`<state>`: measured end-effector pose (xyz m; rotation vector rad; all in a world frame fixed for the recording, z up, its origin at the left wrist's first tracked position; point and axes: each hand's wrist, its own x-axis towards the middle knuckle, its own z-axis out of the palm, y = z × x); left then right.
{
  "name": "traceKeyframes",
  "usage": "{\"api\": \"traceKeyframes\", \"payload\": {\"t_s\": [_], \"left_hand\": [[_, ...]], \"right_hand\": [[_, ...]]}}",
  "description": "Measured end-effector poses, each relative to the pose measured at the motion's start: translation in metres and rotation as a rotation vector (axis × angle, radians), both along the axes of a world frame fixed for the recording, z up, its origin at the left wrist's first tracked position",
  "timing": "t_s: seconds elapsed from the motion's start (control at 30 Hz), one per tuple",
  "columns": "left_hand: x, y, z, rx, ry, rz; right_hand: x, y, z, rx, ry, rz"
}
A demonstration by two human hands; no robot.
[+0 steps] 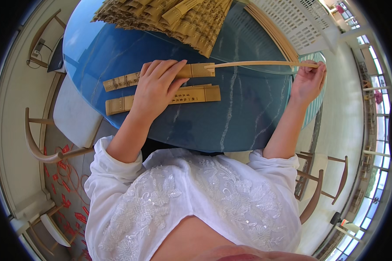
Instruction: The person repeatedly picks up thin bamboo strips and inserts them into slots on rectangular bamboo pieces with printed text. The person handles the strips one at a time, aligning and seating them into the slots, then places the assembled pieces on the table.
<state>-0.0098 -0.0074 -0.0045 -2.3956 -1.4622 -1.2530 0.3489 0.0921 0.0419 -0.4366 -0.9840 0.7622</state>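
Left hand (157,85) flat, pressing bamboo slats (161,87); keep firm. Right hand (308,80) pinching thin strip (261,64); draw straight, level.

Round blue marbled surface (248,117) at centre. Wooden chairs with curved backs at left (43,148) and right (322,191). White lattice panel (292,21) far right. Tall sunlit windows (374,108) along the right wall. Pale floor (344,130), red-patterned rug (65,182) near left.
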Motion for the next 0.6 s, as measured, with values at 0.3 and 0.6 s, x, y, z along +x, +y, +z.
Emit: {"api": "traceKeyframes", "payload": {"t_s": [0.3,0.6], "left_hand": [[-0.0013,0.0009,-0.0004,0.025,-0.025,0.005],[-0.0021,0.0012,-0.0012,0.044,-0.037,0.003]], "right_hand": [[0.0048,0.0003,0.0016,0.001,-0.038,-0.067],[0.0090,-0.0011,-0.0004,0.029,-0.095,-0.099]]}}
